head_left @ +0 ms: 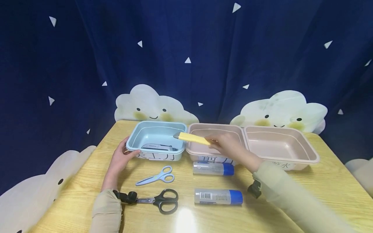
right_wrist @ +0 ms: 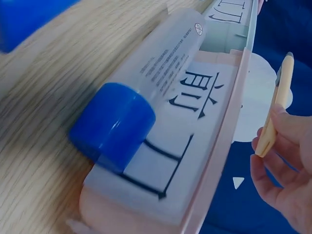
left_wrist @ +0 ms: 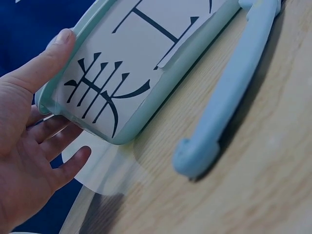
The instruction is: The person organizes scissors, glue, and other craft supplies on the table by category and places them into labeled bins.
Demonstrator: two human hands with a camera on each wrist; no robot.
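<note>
In the head view my right hand (head_left: 228,145) pinches a yellow utility knife (head_left: 193,138) by one end, above the middle pink bin. Its grey tip points left, over the rim of the light blue bin (head_left: 157,123). The right wrist view shows the yellow knife (right_wrist: 279,97) between thumb and fingers. My left hand (head_left: 121,158) grips the left corner of the blue bin, thumb on the rim. In the left wrist view that thumb lies against the labelled blue bin (left_wrist: 168,80), fingers partly behind it. A dark grey utility knife (head_left: 157,147) lies inside the blue bin.
The middle pink bin (head_left: 215,125) and right pink bin (head_left: 313,157) adjoin the blue one. Before them lie light blue scissors (head_left: 155,178), black-handled scissors (head_left: 166,201), an upper glue tube (head_left: 212,168) and a lower glue tube (head_left: 217,196), both blue-capped. A curtain hangs behind.
</note>
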